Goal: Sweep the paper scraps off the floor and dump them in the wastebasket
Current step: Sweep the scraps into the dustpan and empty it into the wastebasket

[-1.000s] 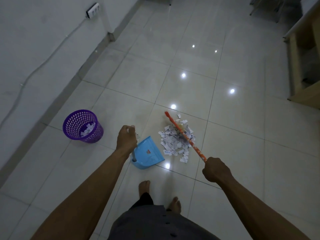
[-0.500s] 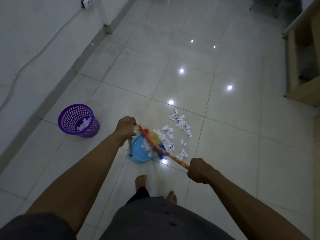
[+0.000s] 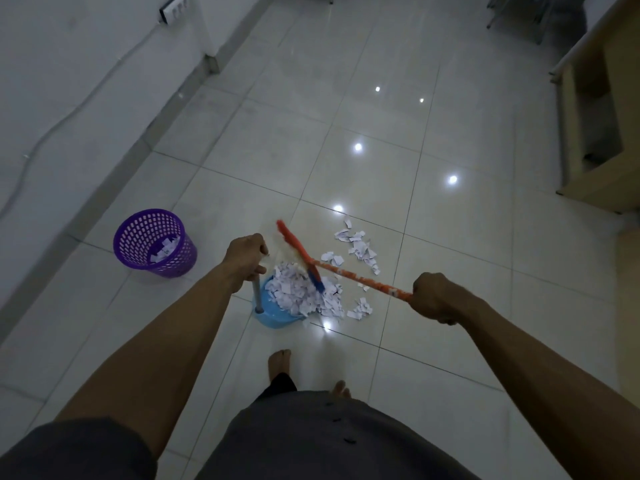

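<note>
My left hand grips the upright grey handle of a blue dustpan standing on the tiled floor. A heap of white paper scraps fills the pan's mouth. My right hand grips the orange handle of a broom, whose head lies over the heap. More scraps are scattered on the floor to the right of the pan and behind it. A purple mesh wastebasket with a few scraps inside stands left of the pan.
A white wall with a grey skirting runs along the left, with a power strip and cable on it. A wooden cabinet stands at the right. My bare feet are just behind the dustpan.
The broom swept leftward and pushed most of the scrap pile into the dustpan. My left hand kept holding the pan's handle, and the broom head now lies over the heap.
</note>
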